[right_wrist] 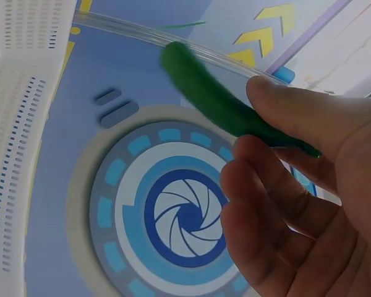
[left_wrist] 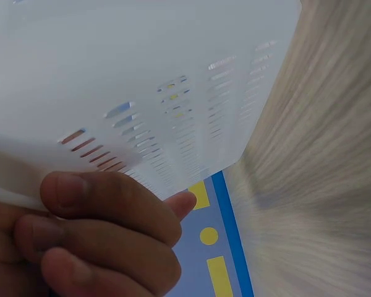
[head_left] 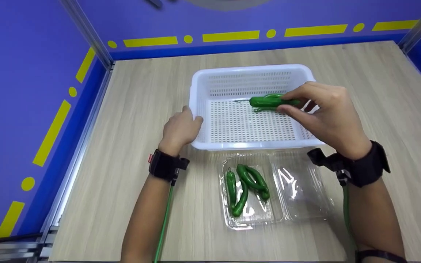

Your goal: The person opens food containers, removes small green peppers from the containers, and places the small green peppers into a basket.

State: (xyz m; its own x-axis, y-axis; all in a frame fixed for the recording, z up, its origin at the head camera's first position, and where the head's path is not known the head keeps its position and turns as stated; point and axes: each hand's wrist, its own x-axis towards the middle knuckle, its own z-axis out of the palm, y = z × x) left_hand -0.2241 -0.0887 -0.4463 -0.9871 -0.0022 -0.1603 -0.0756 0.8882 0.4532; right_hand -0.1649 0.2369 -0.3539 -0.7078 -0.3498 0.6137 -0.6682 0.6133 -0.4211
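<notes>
A green pepper (head_left: 269,102) is pinched between the thumb and the fingertips of the right hand (head_left: 327,113) and is held above the inside of the white basket (head_left: 210,78), near its right wall. The pepper is not yet laid down; the perforated floor of the basket is seen bare under it. The near left corner of the basket is gripped by the left hand (head_left: 179,129), with the fingers curled round the rim, as is shown closely in the left wrist view.

In front of the basket an open clear plastic container (head_left: 298,199) is placed on the table (head_left: 122,109). Four peppers (head_left: 246,186) are seen in its left half, lying close together, and the right half, probably the lid, holds nothing. So it is judged that the work is at its beginning: one pepper is being moved, and the four others are left to be taken.

The held pepper is long, slim, glossy and dark green, slightly curved, and it is held almost level, with one end pointing left.
</notes>
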